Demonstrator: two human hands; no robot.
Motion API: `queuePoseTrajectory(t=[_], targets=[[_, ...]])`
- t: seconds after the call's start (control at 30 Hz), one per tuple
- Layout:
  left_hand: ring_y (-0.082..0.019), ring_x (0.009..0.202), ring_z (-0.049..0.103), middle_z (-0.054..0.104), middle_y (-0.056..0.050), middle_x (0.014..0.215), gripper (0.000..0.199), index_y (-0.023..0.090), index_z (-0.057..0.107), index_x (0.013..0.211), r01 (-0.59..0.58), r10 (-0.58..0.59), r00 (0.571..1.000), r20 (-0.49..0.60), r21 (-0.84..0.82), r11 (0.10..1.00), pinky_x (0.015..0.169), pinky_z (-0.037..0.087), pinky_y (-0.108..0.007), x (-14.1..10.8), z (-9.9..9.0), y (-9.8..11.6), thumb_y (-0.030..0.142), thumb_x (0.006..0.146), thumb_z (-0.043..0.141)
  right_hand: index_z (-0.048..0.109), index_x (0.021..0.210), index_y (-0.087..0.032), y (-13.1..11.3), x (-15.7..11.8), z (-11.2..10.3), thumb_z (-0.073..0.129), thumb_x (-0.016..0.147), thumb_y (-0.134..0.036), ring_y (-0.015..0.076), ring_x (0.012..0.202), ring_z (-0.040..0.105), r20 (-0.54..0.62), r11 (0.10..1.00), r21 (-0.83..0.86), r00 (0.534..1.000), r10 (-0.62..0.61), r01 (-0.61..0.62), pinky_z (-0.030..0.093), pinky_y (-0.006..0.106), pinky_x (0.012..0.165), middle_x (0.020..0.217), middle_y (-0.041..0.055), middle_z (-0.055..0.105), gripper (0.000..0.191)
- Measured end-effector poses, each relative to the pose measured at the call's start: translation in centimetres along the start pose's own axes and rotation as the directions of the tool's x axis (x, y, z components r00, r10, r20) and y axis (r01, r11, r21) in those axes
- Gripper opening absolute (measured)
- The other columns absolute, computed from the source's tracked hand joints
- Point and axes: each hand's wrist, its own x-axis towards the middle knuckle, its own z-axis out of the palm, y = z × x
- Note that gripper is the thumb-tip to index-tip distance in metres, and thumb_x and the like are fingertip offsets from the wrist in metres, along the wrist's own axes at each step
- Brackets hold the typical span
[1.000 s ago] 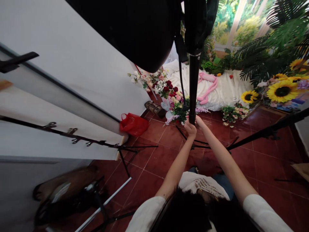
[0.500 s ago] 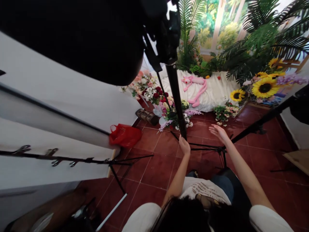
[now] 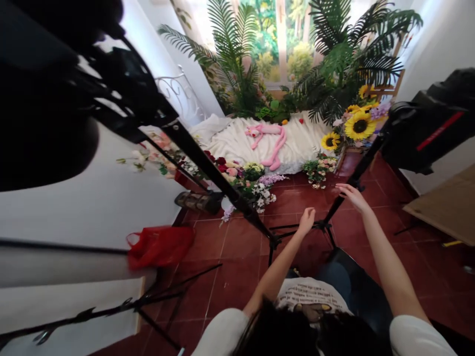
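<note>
Between two black light stands, my left hand is raised with its fingers loosely bent and nothing visible in it. The left stand leans across the view, and my left hand is off to the right of its pole. My right hand has its fingers stretched out beside the pole of the right stand. Whether the fingertips touch that pole I cannot tell. A large black lamp head sits on top of the right stand.
A pink plush toy lies on a cream cloth, with sunflowers, palms and flower bunches around it. A red bag is at the left. Low stand legs spread over the red tiles. A brown board is at the right.
My left hand has come away from the left stand's pole and moved right. My right hand is now nearer the right stand's pole. The view has turned right, and the left stand appears more slanted.
</note>
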Motion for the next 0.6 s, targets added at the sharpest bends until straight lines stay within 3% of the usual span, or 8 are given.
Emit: queuePoseTrajectory(t=[0.07,0.17,0.23,0.27,0.4,0.5,0.6], targets=[[-0.018,0.117,0.063,0.068,-0.01,0.124,0.033,0.019,0.06,0.118,-0.192,0.19,0.973,0.134,-0.003,0.981,0.109,0.043,-0.036,1.9,2.3,4.6,0.04,0.095,0.048,0.073,0.103,-0.024,-0.1,-0.7,-0.4,0.07,0.075,-0.05,0.0259,0.118,0.062,0.027,0.997,-0.065,0.999,-0.029,0.03,0.048,0.046,0.103,0.12,0.008,0.071,0.038],[-0.019,0.13,0.054,0.06,-0.011,0.137,0.041,0.019,0.056,0.126,-0.43,0.436,0.863,0.256,-0.083,0.899,0.115,0.036,-0.037,4.2,5.8,11.0,0.046,0.097,0.043,0.075,0.095,-0.023,-0.2,-1.7,-1.5,0.073,0.074,-0.044,0.0253,0.111,0.065,0.047,0.989,-0.139,0.998,-0.045,0.052,0.045,0.045,0.107,0.11,0.0063,0.074,0.03],[-0.02,0.132,0.052,0.057,-0.013,0.14,0.048,0.017,0.054,0.129,-0.518,0.535,0.794,0.289,-0.14,0.844,0.116,0.036,-0.037,5.4,8.3,14.2,0.051,0.096,0.043,0.075,0.088,-0.022,-0.2,-2.5,-2.4,0.075,0.074,-0.039,0.0242,0.105,0.067,0.014,0.993,-0.112,1.0,-0.027,0.028,0.046,0.043,0.106,0.101,0.0045,0.075,0.022],[-0.021,0.131,0.052,0.056,-0.014,0.139,0.051,0.017,0.053,0.13,-0.538,0.559,0.78,0.281,-0.154,0.829,0.115,0.036,-0.038,5.9,9.4,15.3,0.053,0.095,0.043,0.074,0.085,-0.022,-0.2,-2.9,-2.8,0.075,0.074,-0.038,0.0236,0.103,0.067,-0.021,0.997,-0.071,1.0,-0.011,0.01,0.048,0.042,0.104,0.098,0.004,0.076,0.019],[-0.022,0.114,0.062,0.066,-0.012,0.117,0.06,0.015,0.055,0.124,-0.488,0.518,0.822,0.238,-0.177,0.855,0.106,0.045,-0.036,7.6,12.7,17.2,0.064,0.091,0.044,0.072,0.087,-0.023,0.1,-4.5,-4.3,0.071,0.082,-0.043,0.0222,0.098,0.07,-0.111,0.975,0.209,0.988,0.104,-0.079,0.055,0.036,0.092,0.1,0.0061,0.076,0.021],[-0.019,0.091,0.066,0.068,-0.008,0.093,0.063,0.016,0.061,0.109,-0.417,0.467,0.84,0.276,-0.224,0.881,0.089,0.053,-0.033,8.4,13.6,16.9,0.071,0.087,0.042,0.071,0.094,-0.022,0.0,-5.3,-4.6,0.061,0.09,-0.051,0.0212,0.095,0.072,-0.062,0.92,0.356,0.979,0.196,-0.162,0.057,0.035,0.088,0.105,0.0094,0.075,0.031],[-0.018,0.08,0.066,0.065,-0.006,0.08,0.064,0.016,0.063,0.096,-0.406,0.472,0.838,0.274,-0.265,0.875,0.082,0.054,-0.032,8.7,13.7,16.6,0.075,0.084,0.042,0.069,0.099,-0.022,-0.5,-5.3,-4.0,0.047,0.095,-0.058,0.0196,0.095,0.072,0.034,0.833,0.491,0.961,0.275,-0.256,0.057,0.034,0.088,0.107,0.0104,0.075,0.042]])
